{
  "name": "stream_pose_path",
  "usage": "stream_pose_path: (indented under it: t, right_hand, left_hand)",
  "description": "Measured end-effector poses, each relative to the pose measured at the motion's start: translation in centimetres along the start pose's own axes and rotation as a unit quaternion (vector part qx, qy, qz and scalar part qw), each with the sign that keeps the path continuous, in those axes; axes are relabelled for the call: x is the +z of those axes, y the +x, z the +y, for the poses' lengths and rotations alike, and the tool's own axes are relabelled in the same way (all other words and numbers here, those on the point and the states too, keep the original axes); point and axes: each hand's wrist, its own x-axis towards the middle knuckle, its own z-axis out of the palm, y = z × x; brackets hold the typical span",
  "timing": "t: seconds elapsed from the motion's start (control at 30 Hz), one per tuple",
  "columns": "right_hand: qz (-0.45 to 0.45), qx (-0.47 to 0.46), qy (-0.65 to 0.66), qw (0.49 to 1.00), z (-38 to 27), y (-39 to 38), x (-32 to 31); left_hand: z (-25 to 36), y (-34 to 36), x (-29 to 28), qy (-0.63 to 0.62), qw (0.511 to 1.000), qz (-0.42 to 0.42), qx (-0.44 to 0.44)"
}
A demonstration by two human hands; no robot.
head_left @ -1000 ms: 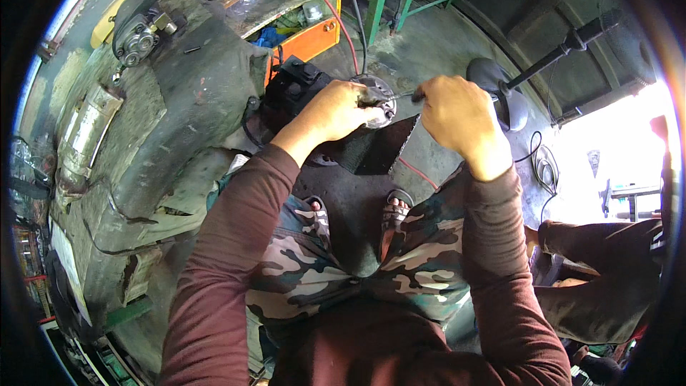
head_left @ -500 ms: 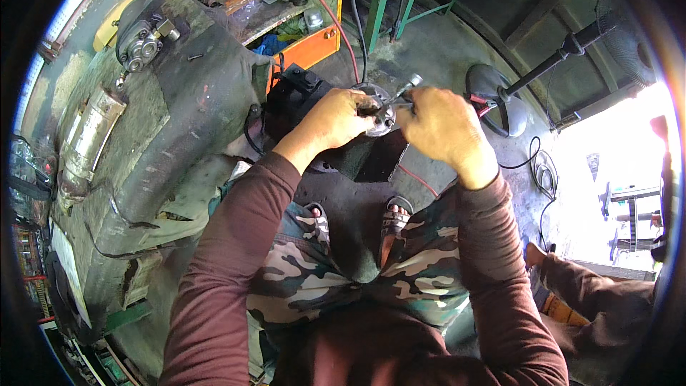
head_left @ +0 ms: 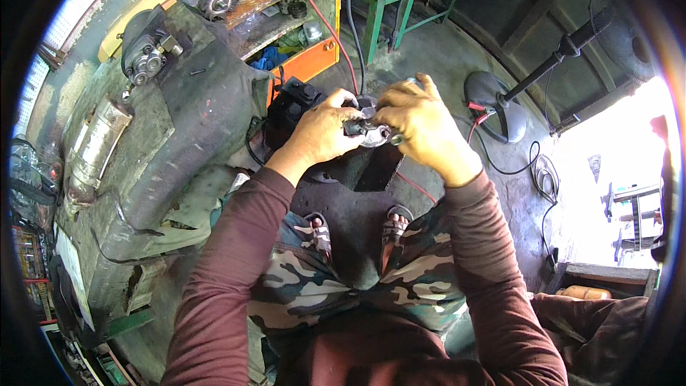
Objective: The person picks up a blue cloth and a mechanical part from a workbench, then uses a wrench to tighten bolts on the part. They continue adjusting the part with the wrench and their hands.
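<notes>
Both hands meet over a small round metal part [head_left: 371, 132] held in front of my knees. My left hand [head_left: 321, 132] grips its left side, fingers curled around a dark piece on it. From the right, my right hand [head_left: 421, 125] closes over the same part and covers most of it. A slim metal tool tip [head_left: 395, 139] shows under my right fingers; what it is I cannot tell. Below the hands lies a dark metal block [head_left: 371, 168] on the floor, between my sandalled feet [head_left: 357, 232].
A black battery [head_left: 293, 104] stands just left of the hands, with red and black cables [head_left: 336, 36] running up from it. An orange cabinet [head_left: 300, 21] with parts on top is behind it. A greasy cloth-covered bench [head_left: 164, 143] fills the left. A standing fan's base [head_left: 496, 104] is at right.
My right hand has moved left from the dark handle area and closed onto the round part beside my left hand. The left hand has stayed on the part.
</notes>
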Motion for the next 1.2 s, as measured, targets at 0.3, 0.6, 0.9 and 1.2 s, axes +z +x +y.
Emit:
stream_pose_path:
  t: [0.3,0.6,0.9,1.2]
  right_hand:
    - [0.011,0.293,0.145,0.945,7.6,-5.4,-2.0]
    - [-0.003,0.429,0.208,0.879,10.7,-7.1,2.3]
    - [0.018,0.424,0.209,0.881,10.3,-6.5,3.2]
    - [-0.001,0.415,0.208,0.886,9.7,-6.4,2.8]
  left_hand:
    - [0.1,-0.1,0.5,0.001,1.000,0.010,0.018]
    - [0.1,0.1,0.0,0.059,0.997,-0.011,0.054]
    - [0.6,-0.1,0.3,0.032,0.998,0.006,0.051]
    - [1.3,0.1,1.0,0.027,0.998,0.010,0.063]
